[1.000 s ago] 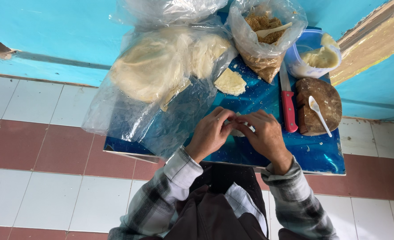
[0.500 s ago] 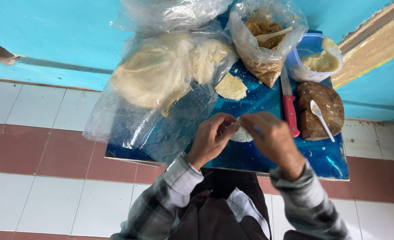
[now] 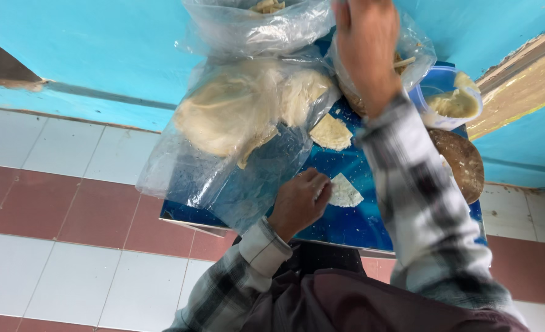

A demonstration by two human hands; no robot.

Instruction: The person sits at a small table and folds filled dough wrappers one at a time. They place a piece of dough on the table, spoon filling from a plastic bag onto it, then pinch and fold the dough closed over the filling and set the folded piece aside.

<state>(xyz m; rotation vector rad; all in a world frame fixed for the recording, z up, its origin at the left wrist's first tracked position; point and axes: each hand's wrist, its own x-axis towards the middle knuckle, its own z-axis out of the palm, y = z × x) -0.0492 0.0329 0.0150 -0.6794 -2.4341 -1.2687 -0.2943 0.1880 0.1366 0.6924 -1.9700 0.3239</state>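
Two hands are working over a small blue table (image 3: 346,227). The left hand (image 3: 297,203) is resting low on the table, and its fingertips (image 3: 323,187) are pressing down on the edge of a thin white folded wrapper (image 3: 345,192). The wrapper is lying flat, right beside those fingers, on the side away from the wrist. The fingers are curled a little, touching the wrapper but not closed around it.

A second ago both hands were bunched together over this wrapper. Now the right hand (image 3: 364,43) is lifting away and reaching far up, into a clear bag of brown filling (image 3: 407,61). Its fingers are going past the top of the picture, so I cannot tell if they are open or closed or holding anything. I think this means the folding part is pausing, the left hand is keeping the wrapper in place, and the right hand is going for filling.

Just past the left fingertips, another folded wrapper (image 3: 331,132) is lying on the table. Farther out from them, a big plastic bag of round thin sheets (image 3: 235,110) is sitting. Off beside the right sleeve, a blue tub of pale paste (image 3: 447,104) and a brown round board (image 3: 460,163) are waiting.
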